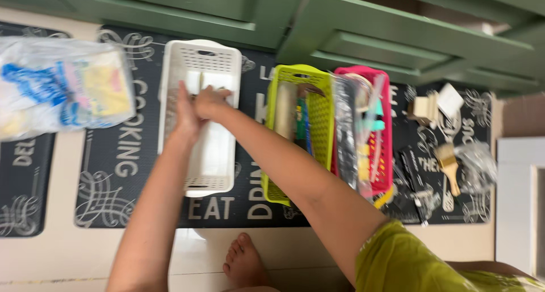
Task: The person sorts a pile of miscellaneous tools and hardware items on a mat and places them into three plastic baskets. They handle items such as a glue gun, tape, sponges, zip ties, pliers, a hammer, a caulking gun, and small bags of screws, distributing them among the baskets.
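both hands [198, 107] together inside the white basket [200, 173], grip clenched-ish on something small, too blurry to tell what

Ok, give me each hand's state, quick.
Left hand: over the white basket, blurred; grip cannot be told.
Right hand: curled against the left hand, holding unclear.

White basket [200, 119]: both hands [196, 104] fill its far end, near end open | right flank: lime basket [298, 127] close by, narrow mat strip between, pink basket [369, 133] pressed against lime | left flank: wide bare mat [113, 156] up to plastic bag [59, 87] | far side: green cabinet doors [340, 36] overhang | near side: pale floor, bare foot [244, 263] on it
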